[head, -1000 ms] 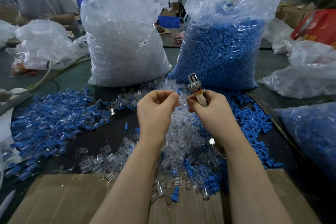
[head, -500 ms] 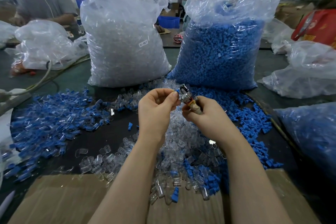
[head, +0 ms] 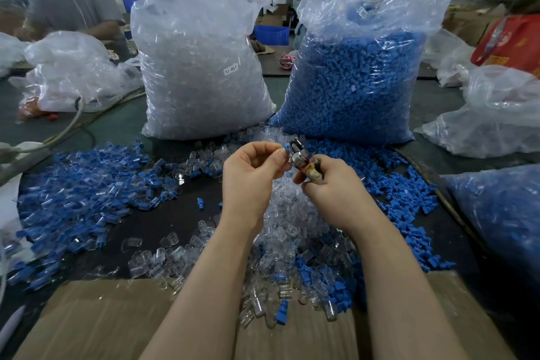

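Blue plug [head: 285, 150] is pinched at the left hand's [head: 248, 181] fingertips, right against the head of the metal tool [head: 298, 155] gripped in the right hand's [head: 330, 188] curled fingers. Seating it looks unfinished, and many loose clear caps [head: 287, 231] lie below the fingers.

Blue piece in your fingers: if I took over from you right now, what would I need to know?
Hands: the left hand pinches a small blue piece against the head of the metal tool. The right hand grips the tool by its taped handle.
Things: clear caps are heaped under the hands and loose blue pieces lie to the right. The clear sack and blue sack stand behind.
Done: the left heap looks like blue pieces already fitted into clear caps.
Left: probably this piece, then the loose heaps and both full sacks.
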A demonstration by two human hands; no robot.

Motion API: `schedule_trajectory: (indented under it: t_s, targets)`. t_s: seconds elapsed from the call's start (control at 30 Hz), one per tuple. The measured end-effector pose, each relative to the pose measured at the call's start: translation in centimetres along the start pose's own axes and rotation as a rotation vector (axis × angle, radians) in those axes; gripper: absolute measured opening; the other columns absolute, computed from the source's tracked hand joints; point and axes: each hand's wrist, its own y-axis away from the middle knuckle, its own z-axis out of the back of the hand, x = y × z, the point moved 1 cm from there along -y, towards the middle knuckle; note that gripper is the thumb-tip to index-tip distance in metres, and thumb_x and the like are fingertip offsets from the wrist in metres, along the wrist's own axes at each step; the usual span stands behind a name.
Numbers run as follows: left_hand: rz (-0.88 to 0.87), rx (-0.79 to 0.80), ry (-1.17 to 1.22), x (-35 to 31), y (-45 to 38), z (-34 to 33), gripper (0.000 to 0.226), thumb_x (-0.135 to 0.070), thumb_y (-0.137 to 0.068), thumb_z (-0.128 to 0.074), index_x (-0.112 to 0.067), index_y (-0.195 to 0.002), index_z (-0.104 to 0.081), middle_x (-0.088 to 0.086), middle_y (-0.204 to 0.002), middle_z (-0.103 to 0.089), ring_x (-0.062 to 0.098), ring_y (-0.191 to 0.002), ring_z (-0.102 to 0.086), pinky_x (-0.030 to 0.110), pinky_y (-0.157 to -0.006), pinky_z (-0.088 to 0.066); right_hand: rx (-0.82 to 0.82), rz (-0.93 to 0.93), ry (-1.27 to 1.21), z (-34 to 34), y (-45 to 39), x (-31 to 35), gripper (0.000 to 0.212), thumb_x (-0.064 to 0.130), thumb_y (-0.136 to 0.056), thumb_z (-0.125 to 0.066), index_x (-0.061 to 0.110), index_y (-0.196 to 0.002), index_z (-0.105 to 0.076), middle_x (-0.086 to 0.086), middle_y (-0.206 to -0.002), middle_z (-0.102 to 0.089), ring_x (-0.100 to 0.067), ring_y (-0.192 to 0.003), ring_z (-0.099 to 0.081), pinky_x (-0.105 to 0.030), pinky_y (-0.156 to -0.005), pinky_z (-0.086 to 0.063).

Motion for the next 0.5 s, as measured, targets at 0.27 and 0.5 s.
schedule_trajectory:
  t_s: [0.27, 0.5]
  targets:
    - [0.018, -0.002, 0.005, 0.2, -0.15, 0.0, 0.012, 0.0, -0.089, -0.067, -0.01, -0.083, -0.067, 0.001, -0.073, -0.07, 0.013, -0.069, -0.066, 0.02, -0.064, -0.053, -0.001, 0.012, 0.061, -0.08, -0.09, 0.06, 0.014, 0.012, -0.083, -0.053, 0.023, -0.083, -0.063, 0.001, -0.071, -0.061, -0.019, -0.065, -0.053, -0.034, -0.06, -0.043]
    - [0.008, 0.0, -0.009, 0.25, -0.11, 0.02, 0.01, 0.0, -0.09, -0.066, -0.009, -0.084, -0.067, 0.0, -0.072, -0.069, 0.012, -0.068, -0.065, 0.02, -0.065, -0.053, -0.021, 0.02, 0.099, -0.16, 0.13, 0.38, 0.013, 0.012, -0.084, -0.052, 0.02, -0.084, -0.062, -0.003, -0.071, -0.061, -0.024, -0.066, -0.054, -0.04, -0.062, -0.049]
